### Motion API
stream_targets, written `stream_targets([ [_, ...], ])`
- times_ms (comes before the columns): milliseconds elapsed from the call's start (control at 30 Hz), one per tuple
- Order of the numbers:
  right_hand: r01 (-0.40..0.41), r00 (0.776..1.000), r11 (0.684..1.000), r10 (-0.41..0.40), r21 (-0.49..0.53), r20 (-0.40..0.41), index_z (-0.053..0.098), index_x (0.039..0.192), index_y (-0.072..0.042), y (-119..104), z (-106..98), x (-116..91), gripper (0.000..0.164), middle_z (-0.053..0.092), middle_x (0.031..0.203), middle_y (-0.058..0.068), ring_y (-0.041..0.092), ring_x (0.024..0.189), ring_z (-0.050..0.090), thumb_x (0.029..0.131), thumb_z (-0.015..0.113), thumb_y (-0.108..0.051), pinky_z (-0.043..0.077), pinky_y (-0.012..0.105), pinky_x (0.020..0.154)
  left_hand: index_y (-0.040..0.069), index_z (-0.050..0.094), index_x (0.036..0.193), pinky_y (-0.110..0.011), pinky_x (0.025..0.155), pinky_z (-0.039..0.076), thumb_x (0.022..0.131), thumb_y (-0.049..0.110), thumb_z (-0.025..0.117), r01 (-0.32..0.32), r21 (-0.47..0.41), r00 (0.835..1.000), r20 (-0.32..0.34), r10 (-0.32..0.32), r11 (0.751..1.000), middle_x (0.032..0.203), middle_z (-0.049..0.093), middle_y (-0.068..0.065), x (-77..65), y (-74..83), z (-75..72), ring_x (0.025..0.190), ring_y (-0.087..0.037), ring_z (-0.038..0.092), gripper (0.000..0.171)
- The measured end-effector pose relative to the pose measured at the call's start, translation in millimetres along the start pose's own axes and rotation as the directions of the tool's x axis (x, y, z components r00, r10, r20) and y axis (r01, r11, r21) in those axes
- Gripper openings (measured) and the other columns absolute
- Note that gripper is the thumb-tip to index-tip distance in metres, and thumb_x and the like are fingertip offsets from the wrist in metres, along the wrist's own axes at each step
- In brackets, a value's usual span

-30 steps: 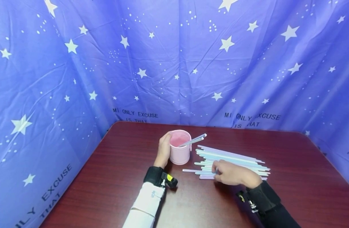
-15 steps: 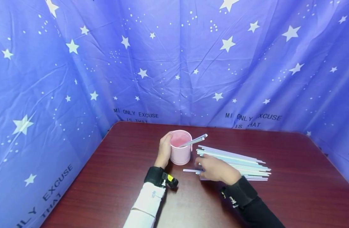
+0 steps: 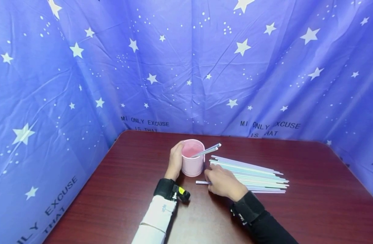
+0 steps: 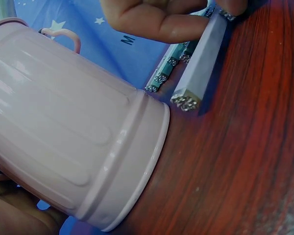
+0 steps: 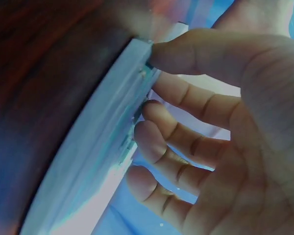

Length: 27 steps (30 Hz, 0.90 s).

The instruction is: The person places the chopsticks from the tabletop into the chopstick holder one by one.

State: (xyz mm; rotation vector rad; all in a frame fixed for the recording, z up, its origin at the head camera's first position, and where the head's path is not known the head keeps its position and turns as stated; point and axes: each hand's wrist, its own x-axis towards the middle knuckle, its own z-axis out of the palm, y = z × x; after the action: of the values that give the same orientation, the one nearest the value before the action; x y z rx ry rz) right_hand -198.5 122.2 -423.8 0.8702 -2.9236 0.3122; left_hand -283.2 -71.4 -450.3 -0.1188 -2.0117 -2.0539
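My left hand [image 3: 175, 162] grips the left side of a small pink bucket [image 3: 192, 166], standing upright on the table. Two pale sticks [image 3: 206, 150] lean out over its right rim. My right hand [image 3: 223, 181] is at the left ends of a row of long pastel sticks [image 3: 262, 176]. Its thumb and forefinger pinch a lilac stick [image 3: 201, 182] whose end juts toward the bucket. In the left wrist view, that lilac stick [image 4: 201, 68] shows a glittery end near the bucket's base. In the right wrist view, the other fingers [image 5: 149, 139] curl loosely beside the sticks.
A dark red wood table [image 3: 128, 162] carries everything. Behind and to the left hangs a blue curtain [image 3: 186, 67] with white stars. The bucket has a looped handle [image 4: 63, 36] on its side.
My right hand has slid left along the sticks to their ends near the bucket. The left hand and bucket stay where they were.
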Motion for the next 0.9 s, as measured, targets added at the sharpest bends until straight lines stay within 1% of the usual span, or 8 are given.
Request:
stream_targets([
  [233, -0.017, 1.0, 1.0, 0.017, 0.017, -0.001, 0.055, 0.08, -0.016, 1.6, 4.5, 3.6, 0.03, 0.058, 0.081, 0.0, 0.027, 0.081, 0.06, 0.076, 0.083, -0.007, 0.052, 0.042, 0.061, -0.006, 0.072, 0.132, -0.052, 0.121, 0.048, 0.108, 0.016, 0.046, 0.0, -0.002, 1.0, 0.008, 0.0, 1.0, 0.134, 0.073, -0.025, -1.1, 1.5, -1.2, 0.133, -0.037, 0.065, 0.041],
  [400, 0.004, 1.0, 0.999, -0.003, 0.046, -0.031, 0.055, 0.08, -0.017, 0.7, -3.6, 2.9, 0.029, 0.055, 0.074, -0.005, 0.019, 0.075, 0.056, 0.078, 0.082, -0.006, 0.047, 0.034, 0.058, -0.007, 0.071, 0.133, -0.054, 0.121, 0.048, 0.109, 0.016, 0.046, -0.004, -0.003, 1.0, 0.012, 0.004, 1.0, 0.135, 0.072, -0.026, -1.4, 1.2, -1.0, 0.133, -0.039, 0.065, 0.041],
  [567, 0.064, 0.994, 0.989, -0.051, 0.136, -0.096, 0.057, 0.08, -0.019, -1.9, -27.3, 0.9, 0.025, 0.052, 0.074, -0.009, 0.009, 0.072, 0.05, 0.08, 0.078, -0.005, 0.043, 0.025, 0.06, -0.005, 0.073, 0.13, -0.052, 0.119, 0.05, 0.108, 0.019, 0.046, -0.017, 0.009, 1.0, 0.01, 0.017, 1.0, 0.132, 0.074, -0.024, -1.3, -0.3, -1.7, 0.13, -0.036, 0.067, 0.042],
  [667, 0.107, 0.989, 0.975, -0.084, 0.193, -0.122, 0.06, 0.083, -0.019, -3.2, -45.8, -0.3, 0.022, 0.053, 0.076, -0.008, 0.007, 0.074, 0.048, 0.083, 0.077, -0.005, 0.042, 0.023, 0.063, -0.001, 0.075, 0.128, -0.048, 0.114, 0.053, 0.107, 0.023, 0.047, -0.067, 0.005, 0.998, 0.013, 0.067, 0.998, 0.127, 0.077, -0.02, 2.0, -9.1, -3.9, 0.124, -0.032, 0.07, 0.043],
  [800, 0.124, 0.985, 0.959, -0.088, 0.255, -0.148, 0.062, 0.087, -0.019, -4.7, -72.9, -3.2, 0.019, 0.059, 0.08, -0.007, 0.008, 0.077, 0.052, 0.087, 0.076, -0.006, 0.045, 0.024, 0.067, 0.001, 0.077, 0.125, -0.047, 0.112, 0.055, 0.106, 0.029, 0.048, -0.106, -0.012, 0.994, 0.033, 0.107, 0.994, 0.124, 0.078, -0.017, 3.6, -14.8, -6.5, 0.121, -0.029, 0.071, 0.044],
  [833, 0.125, 0.985, 0.953, -0.085, 0.277, -0.153, 0.063, 0.087, -0.019, -4.7, -79.8, -4.6, 0.018, 0.06, 0.081, -0.007, 0.009, 0.078, 0.054, 0.087, 0.076, -0.007, 0.046, 0.025, 0.068, 0.003, 0.078, 0.124, -0.044, 0.109, 0.056, 0.106, 0.029, 0.05, -0.131, -0.02, 0.991, 0.037, 0.131, 0.991, 0.122, 0.079, -0.015, 6.9, -21.5, -7.6, 0.119, -0.027, 0.072, 0.043],
  [867, 0.124, 0.984, 0.947, -0.079, 0.295, -0.158, 0.064, 0.088, -0.019, -4.3, -86.2, -6.3, 0.017, 0.062, 0.082, -0.007, 0.01, 0.079, 0.056, 0.088, 0.076, -0.007, 0.048, 0.025, 0.069, 0.002, 0.078, 0.124, -0.046, 0.111, 0.055, 0.106, 0.029, 0.049, -0.114, -0.016, 0.993, 0.038, 0.115, 0.993, 0.122, 0.079, -0.016, 4.9, -16.8, -7.0, 0.12, -0.028, 0.071, 0.044],
  [900, 0.122, 0.984, 0.943, -0.074, 0.309, -0.164, 0.065, 0.089, -0.019, -3.3, -92.2, -8.2, 0.016, 0.063, 0.083, -0.008, 0.011, 0.079, 0.058, 0.089, 0.075, -0.008, 0.049, 0.026, 0.07, 0.002, 0.078, 0.124, -0.045, 0.11, 0.055, 0.105, 0.029, 0.049, -0.114, -0.019, 0.993, 0.04, 0.115, 0.993, 0.122, 0.079, -0.016, 5.2, -17.1, -7.2, 0.119, -0.028, 0.072, 0.043],
])
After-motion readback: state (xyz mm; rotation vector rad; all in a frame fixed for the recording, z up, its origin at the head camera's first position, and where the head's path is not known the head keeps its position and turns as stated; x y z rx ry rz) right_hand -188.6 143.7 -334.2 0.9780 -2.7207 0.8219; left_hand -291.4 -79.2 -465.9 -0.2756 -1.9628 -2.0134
